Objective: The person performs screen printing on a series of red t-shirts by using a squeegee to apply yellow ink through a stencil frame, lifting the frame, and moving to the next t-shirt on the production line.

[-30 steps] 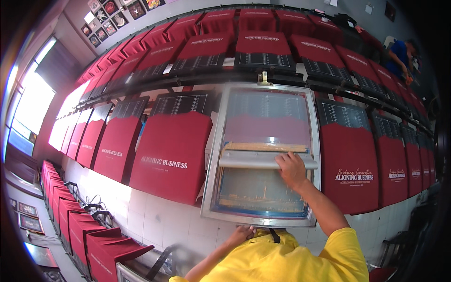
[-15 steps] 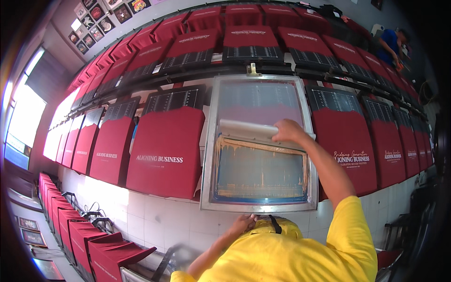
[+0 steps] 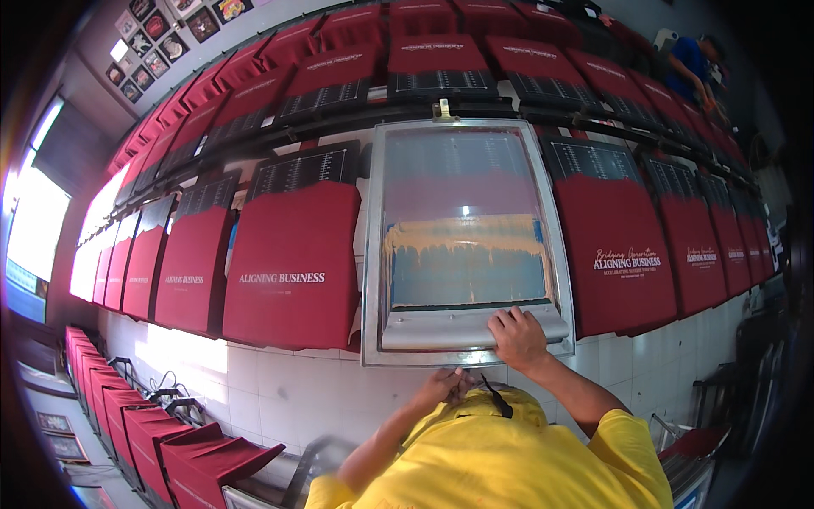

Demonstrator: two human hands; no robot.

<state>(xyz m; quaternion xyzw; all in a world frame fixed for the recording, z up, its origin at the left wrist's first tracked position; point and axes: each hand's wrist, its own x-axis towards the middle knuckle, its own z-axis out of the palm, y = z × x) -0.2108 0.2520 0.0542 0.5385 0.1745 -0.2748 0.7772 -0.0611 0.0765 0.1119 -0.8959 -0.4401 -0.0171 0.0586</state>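
A: Squeegee (image 3: 475,327), pale and long, sits at the near end of the printing screen (image 3: 465,246), lying across the frame's width.

B: Start me on the left, though.

A: Well left of the grip, a red bag (image 3: 292,263) with white lettering lies flat on the long white-tiled table (image 3: 280,386), one in a row of red bags running off to the left. Closer in, the left hand (image 3: 445,388) is curled near the frame's near edge, just below the squeegee; I can't tell whether it holds anything.

B: And the grip itself?

A: The right hand (image 3: 519,338) rests on the squeegee's right part, fingers (image 3: 505,319) spread over its top edge, closed down on it. Just beyond the hand, the mesh shows a band of cream ink (image 3: 462,236) with a bluish patch between that band and the squeegee.

B: Further right?

A: Another red bag (image 3: 615,254) with white print, just beside the frame, then more red bags curving away. Far off to the upper right, a person in blue (image 3: 691,64) bends over the table.
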